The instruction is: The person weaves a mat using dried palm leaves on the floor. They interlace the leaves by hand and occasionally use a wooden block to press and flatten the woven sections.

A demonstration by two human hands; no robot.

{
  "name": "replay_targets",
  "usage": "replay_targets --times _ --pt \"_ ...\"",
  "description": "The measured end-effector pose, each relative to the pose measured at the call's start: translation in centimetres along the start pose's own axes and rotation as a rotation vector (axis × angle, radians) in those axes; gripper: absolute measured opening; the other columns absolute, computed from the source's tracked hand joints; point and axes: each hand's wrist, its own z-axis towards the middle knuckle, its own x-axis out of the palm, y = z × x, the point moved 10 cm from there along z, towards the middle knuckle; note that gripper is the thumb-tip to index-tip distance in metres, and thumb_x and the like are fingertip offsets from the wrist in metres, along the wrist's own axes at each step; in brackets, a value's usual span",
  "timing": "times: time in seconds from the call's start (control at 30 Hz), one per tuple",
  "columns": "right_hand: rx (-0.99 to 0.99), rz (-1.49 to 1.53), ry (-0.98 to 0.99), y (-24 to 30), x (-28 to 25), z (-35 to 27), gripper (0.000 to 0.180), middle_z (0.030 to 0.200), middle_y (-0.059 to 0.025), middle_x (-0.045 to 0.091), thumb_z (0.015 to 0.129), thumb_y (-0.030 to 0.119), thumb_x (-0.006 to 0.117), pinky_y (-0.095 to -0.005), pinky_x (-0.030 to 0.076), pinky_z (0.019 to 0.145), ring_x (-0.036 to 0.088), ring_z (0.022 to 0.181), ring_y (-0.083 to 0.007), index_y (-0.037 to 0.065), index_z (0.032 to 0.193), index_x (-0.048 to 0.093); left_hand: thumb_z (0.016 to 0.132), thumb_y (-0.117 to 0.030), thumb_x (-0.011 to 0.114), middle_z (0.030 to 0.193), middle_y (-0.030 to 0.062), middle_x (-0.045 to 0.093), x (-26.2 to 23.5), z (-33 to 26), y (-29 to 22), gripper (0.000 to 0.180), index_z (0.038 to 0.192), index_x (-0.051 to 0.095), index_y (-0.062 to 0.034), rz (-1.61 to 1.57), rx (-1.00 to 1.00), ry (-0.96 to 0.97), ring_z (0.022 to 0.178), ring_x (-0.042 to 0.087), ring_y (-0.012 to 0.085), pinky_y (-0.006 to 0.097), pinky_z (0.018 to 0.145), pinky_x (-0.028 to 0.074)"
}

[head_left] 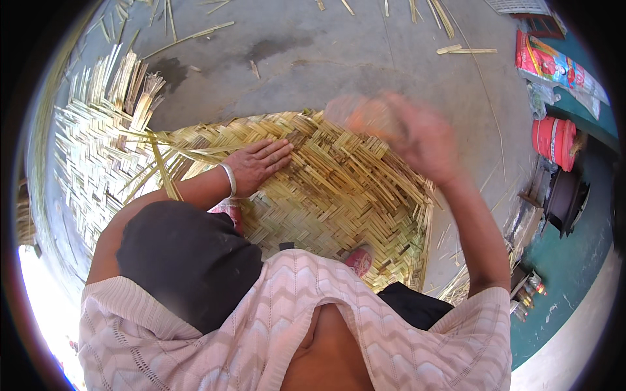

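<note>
Light, springy weave under a flat left grip

I have the woven mat (306,218) spread over the floor beneath and between both grips. I judge it light for its breadth, stiff along each strip yet flexible as a sheet, dry and smooth enough to slide a little. Thin strips could split if bent sharply, and cut ends may scratch. I would take hold of the dense weave just beside the left grip, with a broad palm, rather than pinch the edge.

My left grip (259,167) lies open, palm down on the weave, fingers together. My right grip (420,140) is blurred near the far edge, to the right; a pale and orange smear shows at its fingers, and I cannot tell whether it is held.

Nearer me than the grips, a red shoe (360,259) seems to weigh on the mat, so lifting there would snag. Loose long strips (158,163) stick out left of the left grip and could catch the forearm. Beyond the grips, scraps (466,50) lie on the grey floor (365,72). Well right of the right grip sit a red bundle (553,140) and a colourful packet (554,63).
</note>
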Motion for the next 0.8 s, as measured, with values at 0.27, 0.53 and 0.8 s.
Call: replay_targets --times 0.27,0.53,0.8 --pt "0.039 -0.070 -0.498 -0.6 -10.1 2.1 0.063 0.108 -0.0144 0.060 0.074 0.022 0.074 -0.0422 0.050 0.082 0.060 0.095 -0.0321 0.013 0.133 0.053 0.086 -0.020 0.044 0.160 0.0141 0.021 -0.1 0.0 0.0 0.068 0.149 0.029 -0.0006 -0.021 0.001 -0.011 0.150 0.016 0.0239 0.040 0.123 0.010" --pt "0.065 -0.050 0.084 -2.8 8.4 2.1 0.058 0.104 -0.0114 0.059 0.073 0.011 0.071 -0.0441 0.048 0.083 0.059 0.099 -0.0324 0.017 0.128 0.053 0.087 -0.019 0.046 0.161 0.0127 0.020 0.8 -0.1 0.2 0.068 0.150 0.028 -0.0032 -0.087 0.014 0.018 0.150 0.015 0.0234 0.040 0.122 0.011" --pt "0.094 0.040 -0.138 -2.4 -4.9 2.5 0.066 0.126 -0.0126 0.059 0.075 0.016 0.073 -0.0427 0.045 0.096 0.055 0.114 -0.0361 0.014 0.137 0.049 0.088 -0.021 0.044 0.161 0.0130 0.020 0.4 -0.1 0.2 0.067 0.150 0.029 -0.0025 -0.013 -0.002 -0.058 0.150 0.017 0.0238 0.040 0.122 0.012"
